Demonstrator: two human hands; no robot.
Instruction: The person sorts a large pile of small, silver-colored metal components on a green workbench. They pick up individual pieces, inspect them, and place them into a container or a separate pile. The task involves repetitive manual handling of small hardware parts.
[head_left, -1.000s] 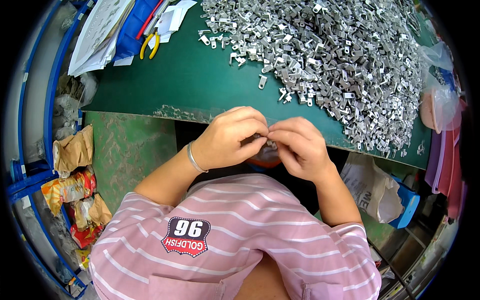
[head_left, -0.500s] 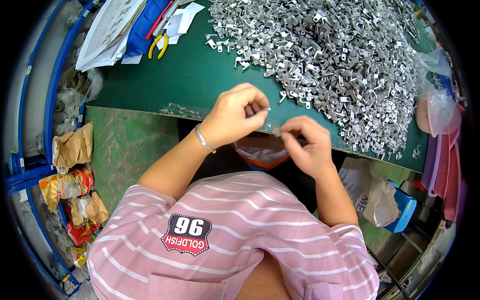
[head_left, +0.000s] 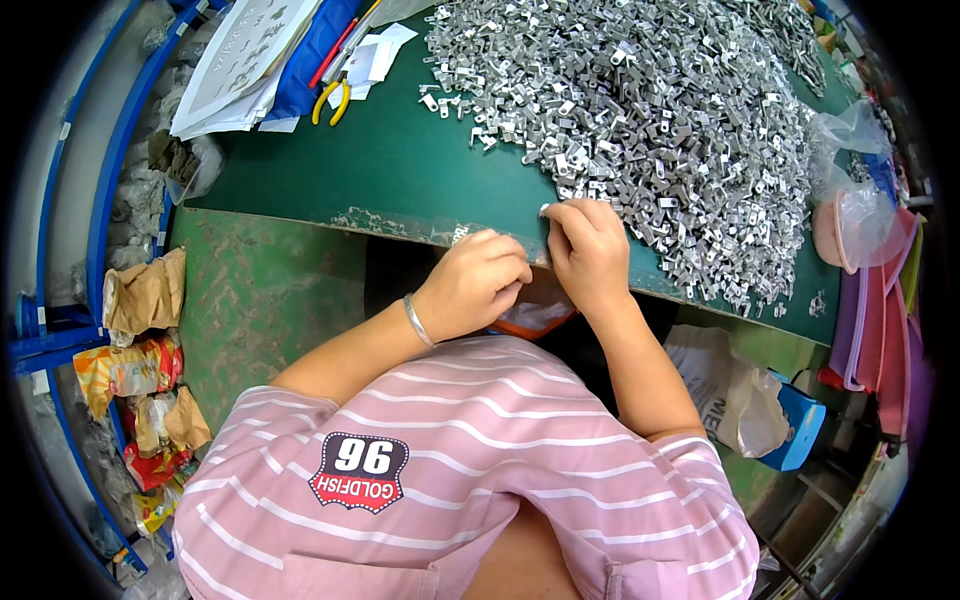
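Workbench top, dark green mat point(head_left: 420, 160), fills the upper half of the view. Big heap of small silver stamped metal brackets point(head_left: 680, 120) covers its right side and runs down to the near edge.

Right hand point(head_left: 590, 255) sits at the heap's near-left fringe, on the bench edge. Fingers curled, knuckles up, fingertips point(head_left: 560, 215) touching the outermost brackets. Narrow pinch; whatever is in it is too small to make out, so cannot tell if it holds a part. Forearm comes up from lower right, wrist straight.

Left hand point(head_left: 475, 285) is just beside the right, nearly touching, slightly nearer the body and just off the bench edge. Loosely fisted, fingers folded in toward the right hand; contents hidden, cannot tell. Thin silver bangle point(head_left: 415, 320) on the wrist. Forearm angles in from lower left.

Orange-rimmed container point(head_left: 535, 318) sits directly under both hands, below the bench edge, mostly hidden.

Rest:
- stack of white paper sheets point(head_left: 240, 60) at far left of bench
- yellow-handled pliers point(head_left: 332, 100) just right of the papers
- clear plastic bags point(head_left: 850, 170) at the right edge
- crumpled snack wrappers point(head_left: 130, 370) on the floor, left
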